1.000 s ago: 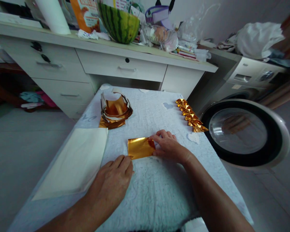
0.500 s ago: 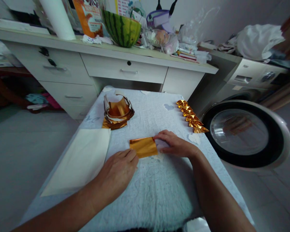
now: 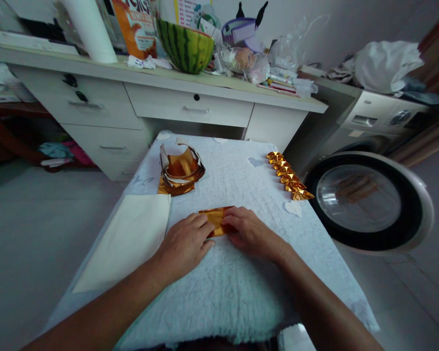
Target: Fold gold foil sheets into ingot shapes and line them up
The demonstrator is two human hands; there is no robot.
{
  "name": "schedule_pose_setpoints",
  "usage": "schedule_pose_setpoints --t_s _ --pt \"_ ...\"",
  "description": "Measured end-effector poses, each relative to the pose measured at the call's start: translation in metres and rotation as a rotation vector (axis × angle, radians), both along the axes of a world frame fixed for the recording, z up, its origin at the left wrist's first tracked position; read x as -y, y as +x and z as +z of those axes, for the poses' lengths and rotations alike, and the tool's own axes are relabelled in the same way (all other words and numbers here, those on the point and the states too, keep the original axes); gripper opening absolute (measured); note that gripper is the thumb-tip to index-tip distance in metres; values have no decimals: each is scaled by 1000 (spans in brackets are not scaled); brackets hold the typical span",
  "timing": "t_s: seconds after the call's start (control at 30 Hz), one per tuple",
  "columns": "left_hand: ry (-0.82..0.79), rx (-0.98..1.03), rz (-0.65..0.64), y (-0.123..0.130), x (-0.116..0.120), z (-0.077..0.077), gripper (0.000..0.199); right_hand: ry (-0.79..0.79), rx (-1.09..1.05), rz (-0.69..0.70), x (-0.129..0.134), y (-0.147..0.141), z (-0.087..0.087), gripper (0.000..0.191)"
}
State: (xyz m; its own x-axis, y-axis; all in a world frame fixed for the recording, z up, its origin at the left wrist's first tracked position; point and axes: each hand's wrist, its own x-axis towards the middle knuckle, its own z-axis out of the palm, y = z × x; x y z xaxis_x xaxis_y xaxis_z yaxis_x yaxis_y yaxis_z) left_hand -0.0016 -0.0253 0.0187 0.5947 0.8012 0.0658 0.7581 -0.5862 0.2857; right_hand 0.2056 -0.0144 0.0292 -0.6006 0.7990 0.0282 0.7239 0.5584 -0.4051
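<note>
A small sheet of gold foil paper (image 3: 217,219) lies on the cloth-covered table between my hands, with a narrow fold along its far edge. My left hand (image 3: 188,243) has its fingers closed over the sheet's left end. At the right end, the curled fingers and thumb of my right hand (image 3: 247,229) grip the foil paper. Beyond them, at the left, sits a curled stack of gold foil paper (image 3: 183,165). Several folded gold foil pieces (image 3: 287,175) stand in a slanting row at the right.
White paper (image 3: 128,239) lies on the table's left side. Behind stands a white desk (image 3: 190,105) bearing a cut watermelon (image 3: 185,46), a paper roll (image 3: 89,31) and plastic bags. The open round door (image 3: 366,200) of a washing machine (image 3: 373,109) juts out beside the table's right edge.
My right hand has moved left and closed over the foil paper's right end. My left hand has shifted slightly up along the left end.
</note>
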Motion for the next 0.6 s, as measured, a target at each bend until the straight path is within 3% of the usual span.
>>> schedule_pose_setpoints --t_s 0.27,0.6 --pt "7 146 -6 -2 -4 -21 13 94 -175 -27 2 2 -22 26" --pt "2 154 -7 2 -7 -22 9 96 -335 7 -5 10 -34 20"
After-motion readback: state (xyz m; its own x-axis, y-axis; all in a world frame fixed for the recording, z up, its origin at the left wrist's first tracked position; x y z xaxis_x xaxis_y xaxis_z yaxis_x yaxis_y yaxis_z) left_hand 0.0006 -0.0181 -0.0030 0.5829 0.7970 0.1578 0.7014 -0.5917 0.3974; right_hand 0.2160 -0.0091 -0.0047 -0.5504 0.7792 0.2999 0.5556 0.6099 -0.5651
